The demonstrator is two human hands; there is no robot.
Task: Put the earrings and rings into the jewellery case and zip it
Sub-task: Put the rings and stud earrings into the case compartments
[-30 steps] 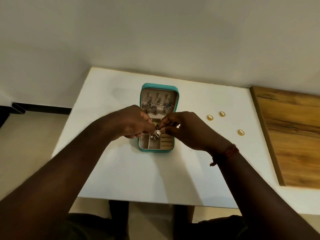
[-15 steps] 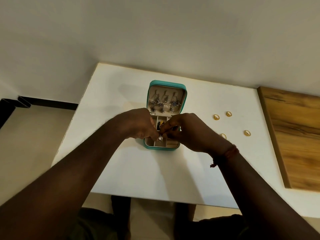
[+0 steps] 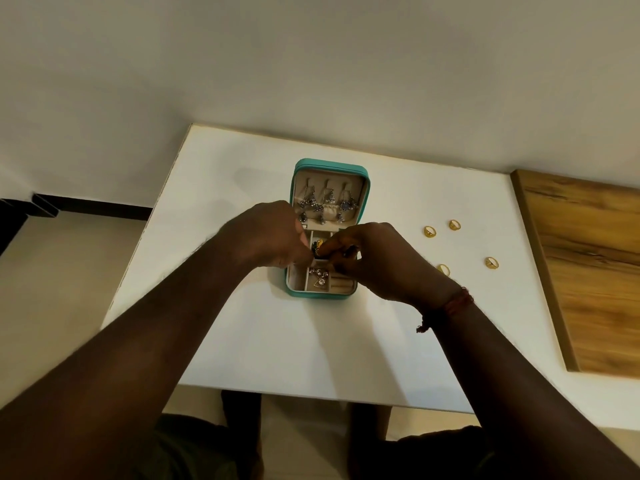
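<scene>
The teal jewellery case (image 3: 366, 188) lies open in the middle of the white table. Several silver earrings (image 3: 325, 202) hang in its raised lid. My left hand (image 3: 273, 233) and my right hand (image 3: 377, 261) meet fingertip to fingertip over the tray's middle compartment, pinched on a small gold-and-dark earring (image 3: 317, 247). A silver earring (image 3: 320, 279) lies loose in the near middle compartment. Several gold rings lie on the table to the right of the case, among them one (image 3: 429, 231) beside another (image 3: 454, 224), and one farther right (image 3: 491, 262).
The white table (image 3: 311, 341) ends just in front of my knees. A wooden board (image 3: 595, 271) lies along its right side. The wall stands close behind the case. Floor shows to the left.
The silver earring that hung from my fingertips now lies in the near middle compartment. Both hands have shifted slightly away from me, up the tray.
</scene>
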